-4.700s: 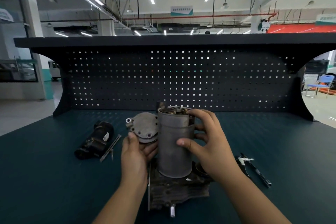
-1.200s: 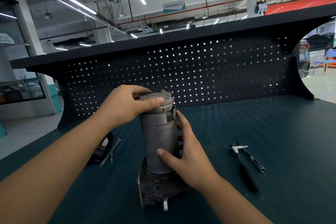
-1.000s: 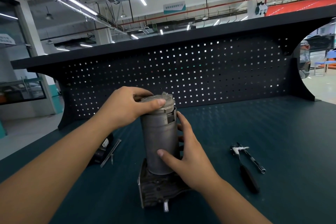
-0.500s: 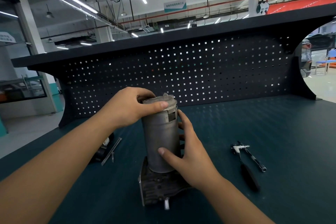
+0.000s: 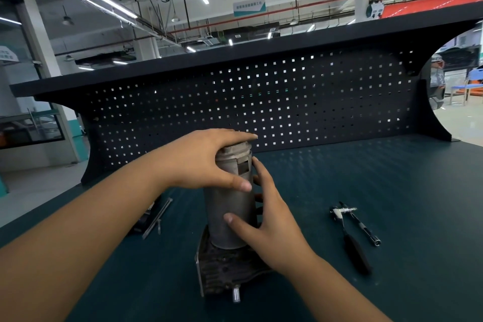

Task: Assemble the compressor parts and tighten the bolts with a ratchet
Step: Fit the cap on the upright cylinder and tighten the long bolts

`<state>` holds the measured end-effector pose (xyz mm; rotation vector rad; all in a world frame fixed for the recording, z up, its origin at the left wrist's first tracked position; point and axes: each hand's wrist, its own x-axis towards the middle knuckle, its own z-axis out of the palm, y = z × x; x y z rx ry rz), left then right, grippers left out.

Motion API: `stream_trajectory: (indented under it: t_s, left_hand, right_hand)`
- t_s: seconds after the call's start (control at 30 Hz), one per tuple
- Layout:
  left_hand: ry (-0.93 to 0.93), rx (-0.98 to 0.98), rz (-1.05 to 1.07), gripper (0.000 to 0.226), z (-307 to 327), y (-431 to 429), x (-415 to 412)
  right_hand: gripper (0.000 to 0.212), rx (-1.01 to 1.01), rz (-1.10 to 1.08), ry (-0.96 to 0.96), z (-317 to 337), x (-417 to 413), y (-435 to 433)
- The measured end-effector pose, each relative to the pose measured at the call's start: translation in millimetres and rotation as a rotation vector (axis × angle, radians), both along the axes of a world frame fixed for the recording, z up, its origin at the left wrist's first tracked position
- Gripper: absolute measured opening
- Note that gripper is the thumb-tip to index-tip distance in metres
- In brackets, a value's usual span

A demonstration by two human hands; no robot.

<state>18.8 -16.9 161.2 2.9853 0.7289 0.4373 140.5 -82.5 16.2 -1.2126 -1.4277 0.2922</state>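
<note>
As it stands upright on the desk (image 5: pixel 379 178), near and central, a compressor cylinder (image 5: pixel 227 206) is gripped by both hands.
Left hand (image 5: pixel 198 162) fingers curl over the end cap (image 5: pixel 236 151) on top; right hand (image 5: pixel 271 232) wraps its right side, nearer the ratchet (image 5: pixel 351 248) lying to the right.

Bare forearms (image 5: pixel 91 230) run to the left hand (image 5: pixel 206 162) and right hand (image 5: pixel 271 232), fingernails short.

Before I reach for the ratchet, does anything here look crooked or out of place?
Nothing stands out. The grey cylinder stands upright on its base, the end cap on top. The left hand hides much of the cap, so its seating cannot be judged.
</note>
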Motion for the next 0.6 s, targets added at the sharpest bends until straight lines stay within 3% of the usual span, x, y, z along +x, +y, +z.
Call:
stream_trajectory:
  t_s: [0.3, 0.6]
  left_hand:
    - [-0.025, -0.016, 0.014, 0.061, -2.2, 3.1, 2.3]
    - [-0.075, -0.047, -0.058, 0.054, -5.6, 6.0, -0.3]
  right_hand:
    - [0.091, 0.009, 0.011, 0.016, -0.8, -0.3, -0.5]
    - [0.091, 0.024, 0.012, 0.005, -1.3, 0.1, -2.3]
